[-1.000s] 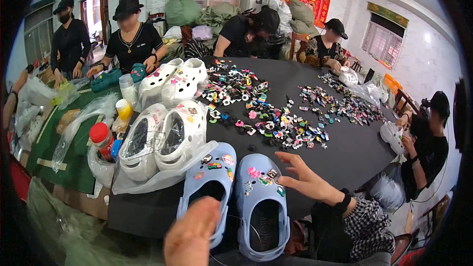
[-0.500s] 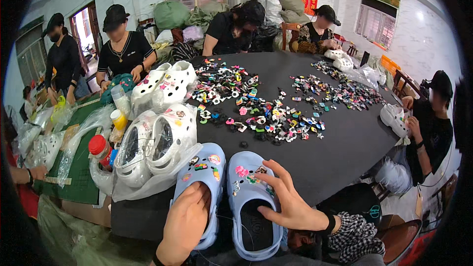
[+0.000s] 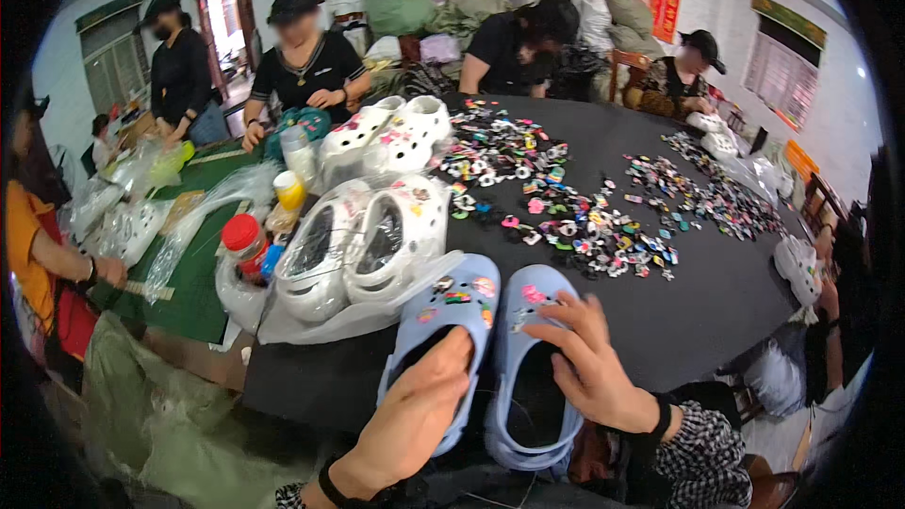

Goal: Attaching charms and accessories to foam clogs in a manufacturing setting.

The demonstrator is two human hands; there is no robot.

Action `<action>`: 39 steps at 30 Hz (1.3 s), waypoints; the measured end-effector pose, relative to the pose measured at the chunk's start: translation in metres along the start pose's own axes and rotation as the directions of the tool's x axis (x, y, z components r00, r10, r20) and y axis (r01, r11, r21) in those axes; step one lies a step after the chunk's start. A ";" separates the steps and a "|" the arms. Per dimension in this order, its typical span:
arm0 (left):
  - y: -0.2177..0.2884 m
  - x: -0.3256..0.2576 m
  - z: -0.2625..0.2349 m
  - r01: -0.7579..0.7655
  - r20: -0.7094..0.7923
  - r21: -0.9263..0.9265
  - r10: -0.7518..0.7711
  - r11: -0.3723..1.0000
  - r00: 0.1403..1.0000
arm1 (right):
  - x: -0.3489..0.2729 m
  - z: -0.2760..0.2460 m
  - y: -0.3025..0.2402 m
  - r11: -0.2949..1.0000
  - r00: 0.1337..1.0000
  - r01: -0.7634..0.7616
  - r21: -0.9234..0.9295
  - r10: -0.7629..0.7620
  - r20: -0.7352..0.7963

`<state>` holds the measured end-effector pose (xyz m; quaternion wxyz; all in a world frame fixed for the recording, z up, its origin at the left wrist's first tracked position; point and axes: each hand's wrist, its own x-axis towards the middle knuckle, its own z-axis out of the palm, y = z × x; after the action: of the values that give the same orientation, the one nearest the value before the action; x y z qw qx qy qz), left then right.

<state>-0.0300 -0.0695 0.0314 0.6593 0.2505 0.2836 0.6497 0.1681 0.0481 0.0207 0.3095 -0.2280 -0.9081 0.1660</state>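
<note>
Two light blue clogs stand side by side in front of me at the table's near edge, their toes pointing away. The left clog (image 3: 451, 297) carries several colourful charms on its toe. My left hand (image 3: 415, 415) reaches into its opening, with the fingertips hidden inside. Over the right clog (image 3: 514, 405) is my right hand (image 3: 596, 372), fingers apart and bent, close to the upper and its rim. A pink charm (image 3: 534, 294) shows on that clog's toe; my fingers cover part of the other charms.
White clogs (image 3: 396, 236) in clear plastic stand just left of the blue pair. Beyond lie heaps of loose charms (image 3: 594, 226) on the black table (image 3: 698, 316). A red-lidded jar (image 3: 243, 238) and a yellow bottle (image 3: 288, 190) stand farther left. Several people work around the tables.
The view has swung left, so everything sits farther right in it. My right hand's fingers have shifted on the right clog, and its thumb has come up out of the opening. My left hand stays in the left clog.
</note>
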 end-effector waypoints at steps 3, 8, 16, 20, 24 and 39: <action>0.018 -0.034 -0.010 -0.140 0.094 0.111 0.130 0.984 0.987 | 0.000 -0.013 -0.016 0.954 0.975 0.218 -0.203 -0.222 0.005; 0.014 -0.061 -0.057 -0.494 -0.324 0.310 0.579 0.812 0.749 | -0.001 -0.008 -0.052 0.970 0.927 0.224 -0.097 -0.181 0.329; -0.051 -0.078 -0.083 -0.215 0.072 0.905 0.367 0.367 0.928 | 0.017 0.006 -0.063 0.981 0.797 0.186 0.062 -0.187 0.575; -0.075 -0.070 -0.079 -0.356 0.196 0.915 0.564 0.189 0.803 | 0.024 0.015 -0.052 0.959 0.747 -0.033 0.280 -0.162 0.645; -0.075 -0.063 -0.065 -0.335 0.281 0.941 0.625 -0.033 0.728 | 0.014 -0.010 -0.064 0.988 0.713 -0.039 0.147 -0.076 0.697; -0.053 -0.031 -0.008 -0.785 0.559 0.584 0.803 -0.207 0.204 | 0.026 -0.086 -0.066 0.840 0.934 -0.326 0.433 0.357 0.011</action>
<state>0.0019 -0.1021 -0.0100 -0.1114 0.6289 0.3222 0.6988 0.1844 0.0197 0.1273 0.3489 -0.3182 -0.7827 0.4055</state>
